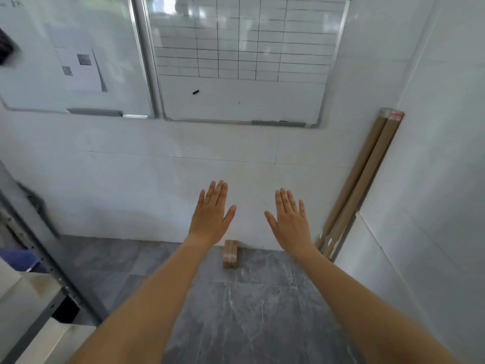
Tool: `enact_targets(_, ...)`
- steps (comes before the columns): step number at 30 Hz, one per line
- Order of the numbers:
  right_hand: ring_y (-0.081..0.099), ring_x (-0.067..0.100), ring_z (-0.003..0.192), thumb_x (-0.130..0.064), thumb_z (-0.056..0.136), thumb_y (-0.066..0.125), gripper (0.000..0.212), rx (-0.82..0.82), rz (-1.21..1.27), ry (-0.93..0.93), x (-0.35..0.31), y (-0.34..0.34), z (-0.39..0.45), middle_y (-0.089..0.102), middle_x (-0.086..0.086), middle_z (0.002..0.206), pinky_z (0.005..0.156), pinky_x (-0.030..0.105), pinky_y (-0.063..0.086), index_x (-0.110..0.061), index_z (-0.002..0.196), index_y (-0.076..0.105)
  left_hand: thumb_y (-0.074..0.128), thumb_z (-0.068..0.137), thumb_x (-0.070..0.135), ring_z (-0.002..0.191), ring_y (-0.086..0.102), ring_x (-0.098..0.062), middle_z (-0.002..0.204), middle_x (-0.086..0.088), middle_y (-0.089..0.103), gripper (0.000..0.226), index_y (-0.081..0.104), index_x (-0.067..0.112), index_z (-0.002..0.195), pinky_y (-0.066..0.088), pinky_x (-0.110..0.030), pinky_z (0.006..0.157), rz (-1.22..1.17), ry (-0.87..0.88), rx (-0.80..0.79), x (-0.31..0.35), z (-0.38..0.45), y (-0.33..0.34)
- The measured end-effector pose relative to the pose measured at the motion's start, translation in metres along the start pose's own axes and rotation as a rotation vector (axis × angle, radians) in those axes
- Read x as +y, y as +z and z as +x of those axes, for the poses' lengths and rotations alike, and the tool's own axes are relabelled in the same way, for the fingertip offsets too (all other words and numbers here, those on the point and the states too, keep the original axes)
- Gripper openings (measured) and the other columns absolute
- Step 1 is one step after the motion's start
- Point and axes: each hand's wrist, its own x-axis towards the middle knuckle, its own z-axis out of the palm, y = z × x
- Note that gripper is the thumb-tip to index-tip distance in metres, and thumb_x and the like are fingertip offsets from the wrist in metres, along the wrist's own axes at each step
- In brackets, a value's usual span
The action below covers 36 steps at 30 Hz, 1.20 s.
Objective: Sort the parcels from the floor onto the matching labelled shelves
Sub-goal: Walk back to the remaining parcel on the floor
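A small brown cardboard parcel [230, 254], taped across its top, lies on the grey marble floor against the white wall. Both my arms stretch forward above it. My left hand [211, 215] is flat, fingers extended, holding nothing, just up and left of the parcel. My right hand [291, 222] is equally flat and empty, to the parcel's upper right. Neither hand touches the parcel. A grey metal shelf frame [39, 232] stands at the left edge; its labels are not visible.
Two whiteboards [241, 61] hang on the wall ahead. Long cardboard tubes [367, 179] lean in the right corner. A white wall closes the right side. A blue item [18, 260] and pale boxes [29, 287] sit on the shelf at left.
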Motion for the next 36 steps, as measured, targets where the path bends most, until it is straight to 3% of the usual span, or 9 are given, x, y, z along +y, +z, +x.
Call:
enact_targets(13, -0.002, 0.021, 0.162, -0.053, 0.109, 0.020, 0.074, -0.029, 0.049, 0.043, -0.040, 0.069, 0.138, 0.001, 0.006, 0.175, 0.130, 0.044, -0.002, -0.009, 0.165, 0.001, 0.019, 0.105, 0.049, 0.155, -0.008, -0.020, 0.168, -0.005, -0.002, 0.070, -0.001, 0.009, 0.159, -0.011, -0.035, 0.122, 0.086, 0.006, -0.047, -0.096, 0.117, 0.056)
enact_targets(36, -0.005, 0.021, 0.162, -0.050, 0.110, 0.021, 0.072, -0.212, 0.099, -0.022, -0.011, 0.175, 0.372, -0.002, 0.007, 0.175, 0.131, 0.044, -0.003, -0.008, 0.165, 0.000, 0.019, 0.106, 0.047, 0.155, -0.008, -0.019, 0.168, -0.004, -0.003, 0.068, -0.003, 0.010, 0.159, -0.010, -0.035, 0.123, 0.021, -0.072, -0.176, -0.165, 0.314, 0.171)
